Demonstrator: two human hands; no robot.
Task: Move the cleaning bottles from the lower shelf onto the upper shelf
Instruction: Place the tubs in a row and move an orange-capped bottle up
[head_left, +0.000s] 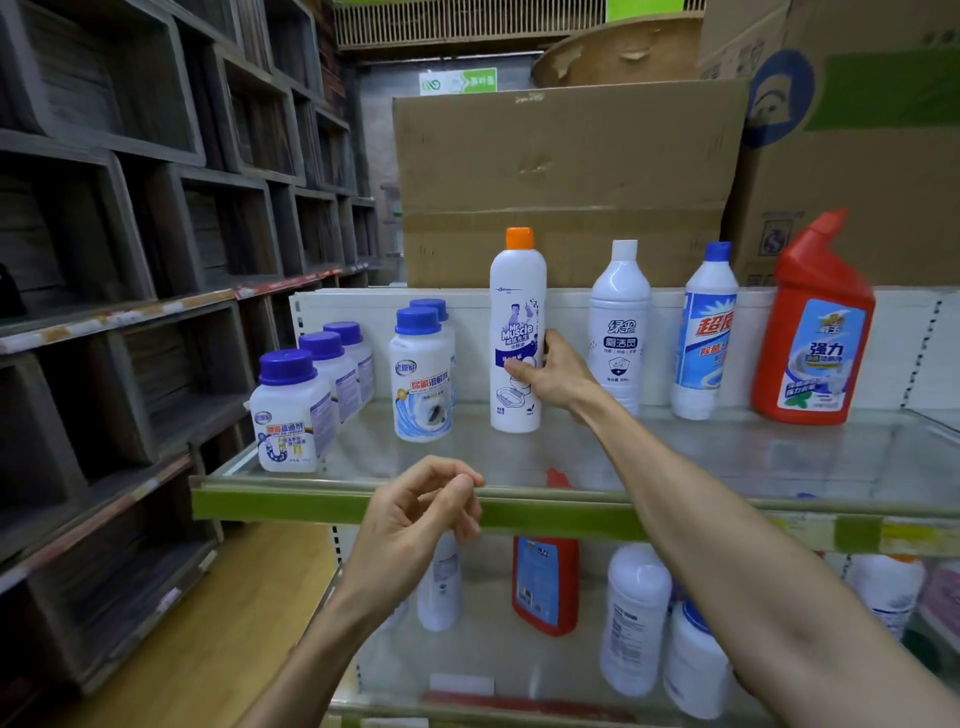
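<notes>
My right hand (553, 376) grips the lower half of a tall white bottle with an orange cap (517, 312), which stands upright on the glass upper shelf (727, 457). My left hand (421, 512) hovers in front of the shelf's green front edge, fingers loosely curled with nothing in them. Also standing on the upper shelf: several short blue-capped jars (291, 410), a white bottle (618, 322), a blue-capped bottle (704, 332) and a red angled-neck bottle (813, 322). On the lower shelf stand a red bottle (545, 587) and several white bottles (636, 618), partly hidden by my arms.
Cardboard boxes (566, 171) rise behind the upper shelf. Dark wooden cubby shelving (130, 234) lines the left side. A wooden floor (223, 623) lies lower left.
</notes>
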